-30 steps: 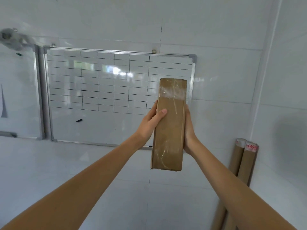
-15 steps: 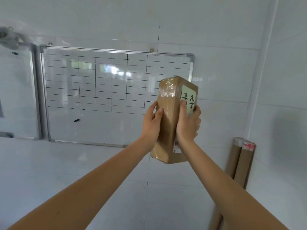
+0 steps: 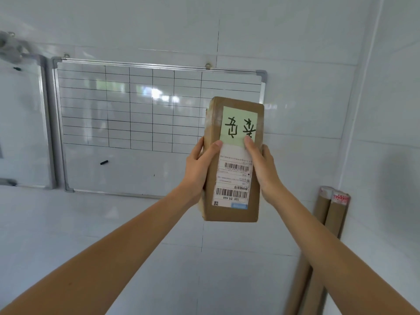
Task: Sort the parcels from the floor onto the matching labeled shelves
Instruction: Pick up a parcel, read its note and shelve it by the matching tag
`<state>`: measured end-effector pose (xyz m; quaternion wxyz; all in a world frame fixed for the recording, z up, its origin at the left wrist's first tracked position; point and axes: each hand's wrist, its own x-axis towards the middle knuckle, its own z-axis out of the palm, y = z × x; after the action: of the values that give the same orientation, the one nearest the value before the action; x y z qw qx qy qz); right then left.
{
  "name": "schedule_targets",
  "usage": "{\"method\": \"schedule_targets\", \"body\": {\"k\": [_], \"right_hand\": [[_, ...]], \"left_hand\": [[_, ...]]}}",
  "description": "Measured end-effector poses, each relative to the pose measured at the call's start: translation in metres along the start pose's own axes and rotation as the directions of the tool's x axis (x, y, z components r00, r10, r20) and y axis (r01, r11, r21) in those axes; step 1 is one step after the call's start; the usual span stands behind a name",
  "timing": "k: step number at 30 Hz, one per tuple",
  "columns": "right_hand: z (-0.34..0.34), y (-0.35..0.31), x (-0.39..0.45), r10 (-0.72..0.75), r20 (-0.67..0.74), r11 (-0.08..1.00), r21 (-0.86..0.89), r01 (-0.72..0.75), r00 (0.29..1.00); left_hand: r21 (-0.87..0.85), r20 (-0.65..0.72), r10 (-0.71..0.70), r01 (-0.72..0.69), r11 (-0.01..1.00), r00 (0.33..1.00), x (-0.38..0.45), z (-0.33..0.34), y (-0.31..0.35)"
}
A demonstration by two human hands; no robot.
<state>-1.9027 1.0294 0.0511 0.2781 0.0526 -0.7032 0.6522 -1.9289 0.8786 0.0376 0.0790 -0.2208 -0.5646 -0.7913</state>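
Note:
A tall brown cardboard parcel (image 3: 234, 210) is held up in front of me at chest height, its labelled face toward me. A pale green note (image 3: 239, 123) with handwritten black characters sits upside down near its top. Below it is a white shipping label (image 3: 233, 180) with barcodes, also upside down. My left hand (image 3: 200, 169) grips the parcel's left edge, thumb on the front. My right hand (image 3: 263, 169) grips the right edge, thumb touching the green note. No shelves or floor parcels are in view.
A gridded whiteboard (image 3: 136, 110) hangs on the white tiled wall behind the parcel, with a second board (image 3: 22, 123) to its left. Two brown cardboard tubes (image 3: 327, 214) lean in the right corner.
The parcel has been turned about its long axis, from its narrow taped side to its labelled face. Both hands shifted grip, and the view moved closer.

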Motion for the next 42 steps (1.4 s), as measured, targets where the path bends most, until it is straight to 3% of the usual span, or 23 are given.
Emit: {"method": "schedule_targets", "body": {"k": [3,10,16,20,25,31,38,42], "right_hand": [[-0.005,0.001,0.002,0.080,0.172,0.993,0.078,-0.094,0.982],[-0.005,0.007,-0.002,0.172,0.189,0.980,0.068,-0.187,0.967],[-0.036,-0.002,0.016,0.228,0.259,0.959,0.110,-0.263,0.939],[-0.056,-0.007,0.022,0.299,0.357,0.948,-0.009,-0.317,0.885],[-0.056,-0.007,0.021,0.289,0.343,0.957,-0.066,-0.284,0.894],[-0.064,-0.006,0.025,0.237,0.322,0.972,-0.074,-0.225,0.916],[-0.068,-0.008,0.028,0.185,0.177,0.977,0.071,-0.200,0.967],[-0.071,-0.004,0.030,0.162,0.074,0.974,0.151,-0.171,0.984]], "left_hand": [[0.001,0.043,-0.031,0.031,1.000,0.999,0.001,-0.006,-0.001],[0.003,0.075,-0.059,0.059,0.998,0.995,-0.001,-0.010,-0.004],[0.228,0.244,-0.117,0.060,0.972,0.963,0.000,-0.029,0.012],[0.328,0.314,-0.174,0.066,0.943,0.933,0.000,-0.035,0.017],[0.323,0.322,-0.205,0.096,0.941,0.924,0.000,-0.035,0.010],[0.354,0.313,-0.138,0.019,0.935,0.940,0.004,-0.031,0.004],[0.467,0.214,-0.049,-0.058,0.883,0.976,0.015,-0.041,0.006],[0.441,0.117,-0.043,-0.013,0.897,0.992,0.016,-0.049,0.002]]}}
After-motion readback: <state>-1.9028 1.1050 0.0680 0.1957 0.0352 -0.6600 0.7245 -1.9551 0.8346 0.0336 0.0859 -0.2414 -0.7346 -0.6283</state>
